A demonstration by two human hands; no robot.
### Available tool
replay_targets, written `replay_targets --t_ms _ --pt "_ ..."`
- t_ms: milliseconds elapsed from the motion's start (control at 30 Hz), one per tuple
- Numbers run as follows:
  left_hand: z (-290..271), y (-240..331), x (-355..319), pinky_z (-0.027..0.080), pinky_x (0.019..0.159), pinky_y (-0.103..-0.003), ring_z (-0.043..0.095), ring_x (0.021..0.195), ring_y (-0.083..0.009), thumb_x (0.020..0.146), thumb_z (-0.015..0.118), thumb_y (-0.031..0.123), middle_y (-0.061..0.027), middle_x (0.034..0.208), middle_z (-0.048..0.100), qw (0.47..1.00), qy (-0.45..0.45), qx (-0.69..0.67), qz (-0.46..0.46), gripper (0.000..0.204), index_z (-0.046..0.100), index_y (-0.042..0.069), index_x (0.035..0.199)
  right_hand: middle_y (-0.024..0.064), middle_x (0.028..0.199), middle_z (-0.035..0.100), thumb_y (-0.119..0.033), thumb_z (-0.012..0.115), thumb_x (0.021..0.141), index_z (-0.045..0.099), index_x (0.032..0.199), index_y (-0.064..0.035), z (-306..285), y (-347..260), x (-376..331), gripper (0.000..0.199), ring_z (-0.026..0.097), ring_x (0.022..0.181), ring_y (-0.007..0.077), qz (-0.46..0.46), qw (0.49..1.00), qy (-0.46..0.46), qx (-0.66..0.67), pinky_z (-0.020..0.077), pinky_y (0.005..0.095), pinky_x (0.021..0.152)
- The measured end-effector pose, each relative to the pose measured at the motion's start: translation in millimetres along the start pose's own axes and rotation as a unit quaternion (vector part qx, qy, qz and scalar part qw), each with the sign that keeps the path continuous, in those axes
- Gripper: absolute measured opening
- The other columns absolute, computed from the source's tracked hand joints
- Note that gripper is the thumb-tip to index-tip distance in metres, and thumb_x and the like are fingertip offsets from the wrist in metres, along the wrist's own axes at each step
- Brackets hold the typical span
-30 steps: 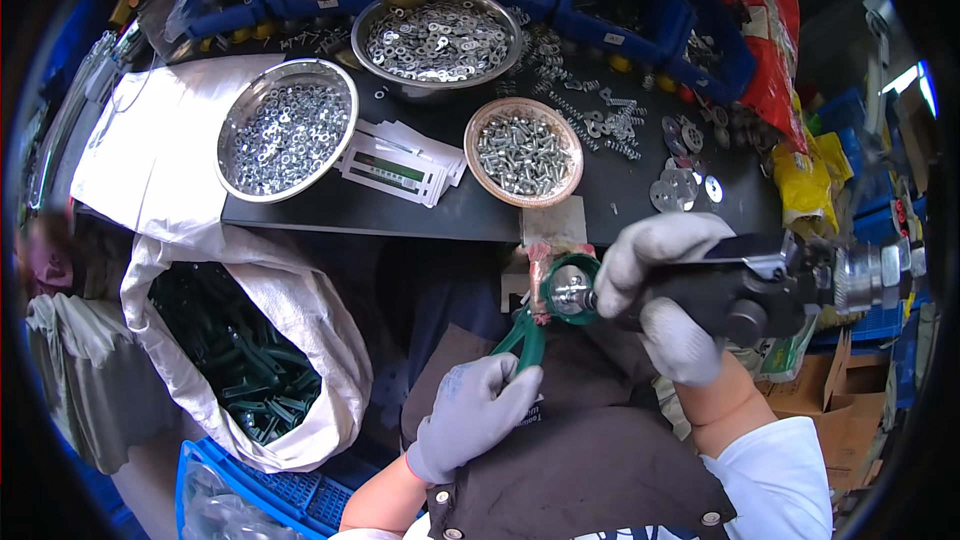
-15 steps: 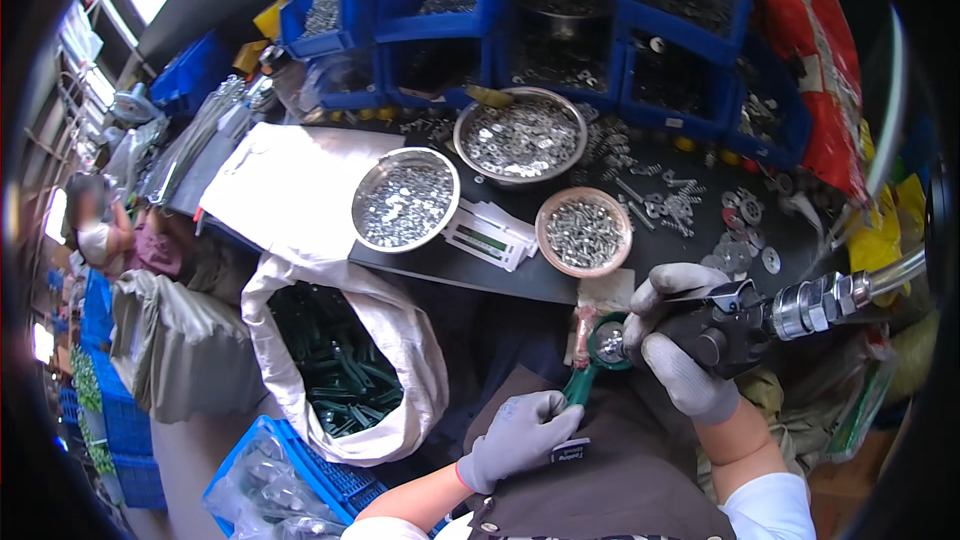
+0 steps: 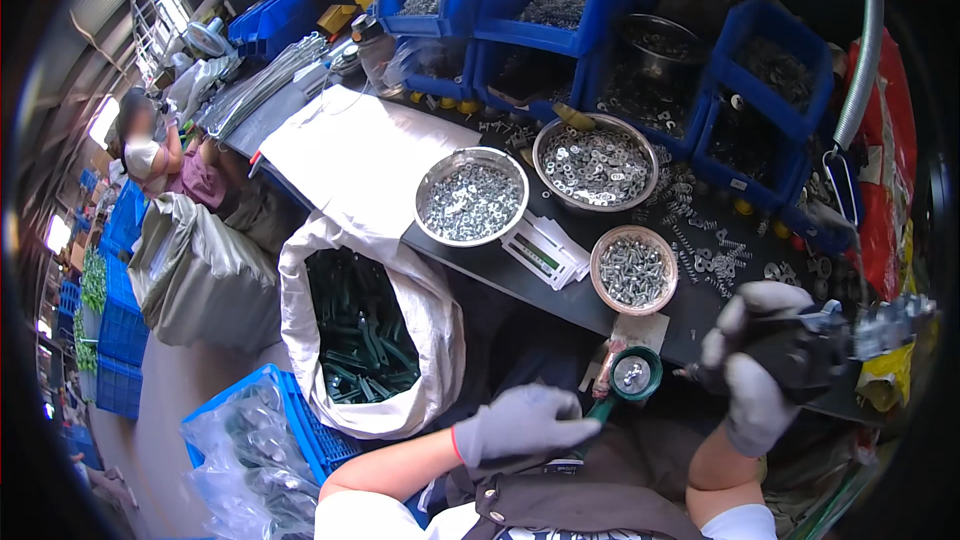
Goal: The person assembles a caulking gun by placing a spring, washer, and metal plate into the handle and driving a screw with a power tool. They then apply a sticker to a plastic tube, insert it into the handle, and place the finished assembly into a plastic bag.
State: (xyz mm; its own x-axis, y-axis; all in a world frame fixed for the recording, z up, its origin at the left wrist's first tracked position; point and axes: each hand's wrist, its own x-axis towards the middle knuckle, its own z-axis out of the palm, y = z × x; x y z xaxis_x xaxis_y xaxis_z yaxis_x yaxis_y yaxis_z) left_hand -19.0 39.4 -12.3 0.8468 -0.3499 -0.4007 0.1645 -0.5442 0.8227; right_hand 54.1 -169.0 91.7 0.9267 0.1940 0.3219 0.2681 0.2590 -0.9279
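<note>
My left hand (image 3: 522, 424), in a grey glove, grips the stem of a green part (image 3: 633, 376) whose round head carries a metal washer and screw. My right hand (image 3: 752, 372), also gloved, is closed around a black power driver (image 3: 812, 348) with a metal fitting at its rear. The driver's tip points left toward the green part's head. Both hands hover just in front of the dark workbench's front edge (image 3: 520, 285), above my lap.
On the bench stand three metal bowls: screws (image 3: 634, 269), washers (image 3: 596, 162), and small hardware (image 3: 471, 198). Blue bins (image 3: 560, 0) line the back. A white sack of green parts (image 3: 365, 340) stands at my left. A person (image 3: 165, 155) sits far left.
The view has swung left and down, so the bench now sits further right and up. My left hand has risen to the green part's stem; the right hand still holds the driver.
</note>
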Motion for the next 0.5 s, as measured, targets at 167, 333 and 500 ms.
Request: replay_targets --t_ms 167,333,500 --pt "-88 26 74 0.05 0.081 -0.042 0.061 0.095 -0.0336 0.078 0.074 0.025 -0.0147 0.1 0.062 0.834 0.438 0.272 0.196 0.031 0.066 0.008 0.103 0.0128 0.095 0.055 0.002 0.055 0.075 0.049 0.121 0.0035 -72 37 -43 0.046 0.056 0.068 0.0177 0.01 0.991 0.125 -0.043 0.0497 0.0298 0.065" --pt "-164 19 194 0.049 0.082 -0.041 0.061 0.1 -0.0326 0.074 0.074 0.017 -0.0155 0.103 0.064 0.772 0.503 0.332 0.2 0.016 0.071 0.006 0.086 0.0067 0.097 0.06 0.008 0.054 0.084 0.054 0.124 0.0008 -177 83 -112 0.041 0.059 0.074 0.0111 0.004 0.912 0.358 -0.202 0.0488 0.0251 0.071" --pt "-173 -10 226 0.049 0.074 -0.045 0.064 0.083 -0.0347 0.078 0.072 0.029 -0.0168 0.082 0.067 0.849 0.447 0.281 0.016 0.025 0.069 0.005 0.079 0.0012 0.109 0.061 -0.001 0.066 0.087 0.056 0.13 -0.0001 -278 103 -123 0.044 0.058 0.092 0.0099 -0.017 0.82 0.539 -0.191 0.0495 0.0264 0.082"
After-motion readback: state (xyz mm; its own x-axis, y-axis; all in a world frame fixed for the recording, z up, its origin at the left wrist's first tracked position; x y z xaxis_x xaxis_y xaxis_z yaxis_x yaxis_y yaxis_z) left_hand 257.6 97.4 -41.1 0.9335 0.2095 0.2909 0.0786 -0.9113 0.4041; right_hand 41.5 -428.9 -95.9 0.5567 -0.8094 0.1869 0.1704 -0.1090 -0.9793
